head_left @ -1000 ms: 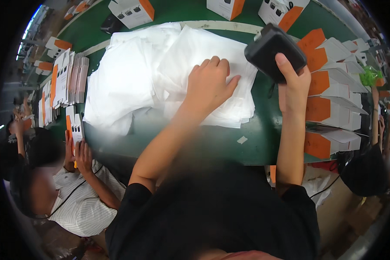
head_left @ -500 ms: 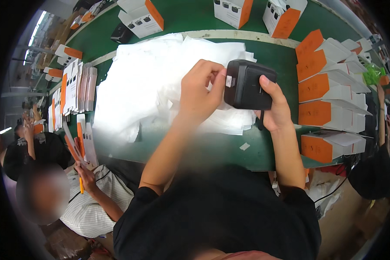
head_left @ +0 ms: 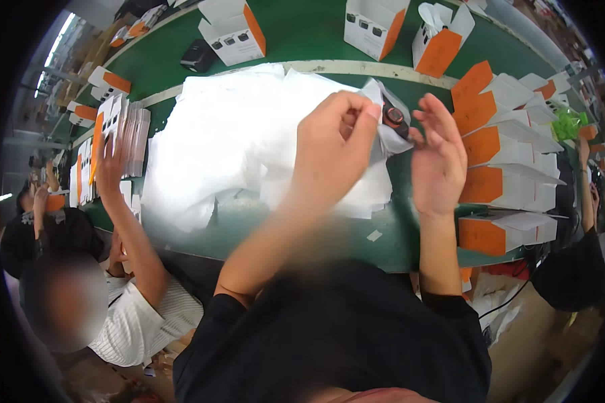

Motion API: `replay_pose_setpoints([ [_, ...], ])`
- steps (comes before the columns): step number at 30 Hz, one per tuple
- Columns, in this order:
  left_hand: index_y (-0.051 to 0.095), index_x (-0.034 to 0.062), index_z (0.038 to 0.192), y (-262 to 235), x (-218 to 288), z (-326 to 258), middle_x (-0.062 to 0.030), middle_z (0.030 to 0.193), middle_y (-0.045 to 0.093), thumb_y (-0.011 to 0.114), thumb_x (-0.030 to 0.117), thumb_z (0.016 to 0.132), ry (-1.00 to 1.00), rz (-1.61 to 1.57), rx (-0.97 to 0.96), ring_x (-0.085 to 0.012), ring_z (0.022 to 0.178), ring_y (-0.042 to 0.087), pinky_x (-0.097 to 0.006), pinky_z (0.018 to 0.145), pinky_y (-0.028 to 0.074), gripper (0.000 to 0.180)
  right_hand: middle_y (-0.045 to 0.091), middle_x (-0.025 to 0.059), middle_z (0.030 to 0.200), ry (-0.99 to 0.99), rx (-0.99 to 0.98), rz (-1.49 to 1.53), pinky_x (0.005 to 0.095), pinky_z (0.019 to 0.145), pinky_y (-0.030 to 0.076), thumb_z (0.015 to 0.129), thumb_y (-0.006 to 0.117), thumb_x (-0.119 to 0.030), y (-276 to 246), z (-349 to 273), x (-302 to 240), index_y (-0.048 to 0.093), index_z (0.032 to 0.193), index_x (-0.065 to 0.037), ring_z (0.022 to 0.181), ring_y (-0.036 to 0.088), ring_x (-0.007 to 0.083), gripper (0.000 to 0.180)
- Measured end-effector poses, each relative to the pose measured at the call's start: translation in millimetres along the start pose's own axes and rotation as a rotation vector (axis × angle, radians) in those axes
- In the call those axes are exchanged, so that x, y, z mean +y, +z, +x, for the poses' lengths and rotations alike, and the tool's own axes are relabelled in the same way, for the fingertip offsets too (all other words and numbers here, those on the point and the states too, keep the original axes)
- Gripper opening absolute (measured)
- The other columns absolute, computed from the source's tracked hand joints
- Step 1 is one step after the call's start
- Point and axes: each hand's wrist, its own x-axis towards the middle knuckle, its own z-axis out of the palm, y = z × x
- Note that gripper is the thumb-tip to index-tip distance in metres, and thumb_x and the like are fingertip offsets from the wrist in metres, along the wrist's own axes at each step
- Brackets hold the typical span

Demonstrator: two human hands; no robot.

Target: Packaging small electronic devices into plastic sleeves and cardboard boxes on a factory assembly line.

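My left hand pinches the edge of a thin white bag between thumb and fingers. Inside the mouth of that bag sits a black boxy device, with a round lens-like part ringed in orange-red showing. Most of the device is hidden by the bag and my left hand. On its right side, my right hand is held palm inward with fingers apart and bent, its fingertips close to the bag; whether they touch it I cannot tell. Under my left hand spreads a broad pile of white bags.
Open white-and-orange boxes stand in a row at the right. More open boxes and a black device are on the green bench's far part. Flat cartons stack at the left, where a co-worker's hand reaches in.
The black device was bare in my right hand; now it is in a white bag and turned. My right hand has let go and opened. The co-worker's arm has reached up to the cartons.
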Motion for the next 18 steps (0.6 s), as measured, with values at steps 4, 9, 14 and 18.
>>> replay_pose_setpoints([
  [4,0.066,-0.0008,0.098,0,8,18,-0.0003,0.084,0.064,0.062,0.012,0.099,-0.117,-0.287,-0.053,-0.0059,0.074,0.056,-0.024,0.066,0.046,0.013,0.043,0.0137,0.152,0.198,-0.225,-0.432,0.0345,0.104,0.041,0.081,0.066,-0.014,-5,2,-17,0.040,0.149,0.002,0.133,0.046,0.0232,0.074],
  [9,0.067,0.0018,0.096,12,23,24,0.0007,0.083,0.062,0.063,0.010,0.097,0.255,0.054,-0.305,-0.0050,0.072,0.056,-0.020,0.066,0.046,0.009,0.061,0.0143,0.134,0.108,-0.278,-0.745,0.0337,0.102,0.046,0.081,0.075,-0.011,18,28,-6,0.046,0.146,-0.003,0.121,0.058,0.0207,0.071],
  [14,0.066,-0.0009,0.081,-5,13,116,-0.0064,0.074,0.064,0.064,0.014,0.092,0.337,-0.083,0.106,-0.0164,0.070,0.060,-0.029,0.064,0.048,0.018,0.064,0.0120,0.124,-0.428,-0.145,-0.821,0.0333,0.099,0.049,0.077,0.082,-0.006,44,105,-41,0.056,0.135,-0.007,0.110,0.063,0.0204,0.064],
  [18,0.068,0.0003,0.088,22,-58,232,-0.0171,0.083,0.070,0.070,0.024,0.085,0.432,0.209,0.488,-0.0355,0.077,0.067,-0.042,0.075,0.054,0.024,0.061,0.0075,0.124,-0.741,-0.195,-0.727,0.0309,0.096,0.049,0.080,0.084,-0.009,53,194,-23,0.056,0.134,-0.007,0.113,0.059,0.0167,0.061],
])
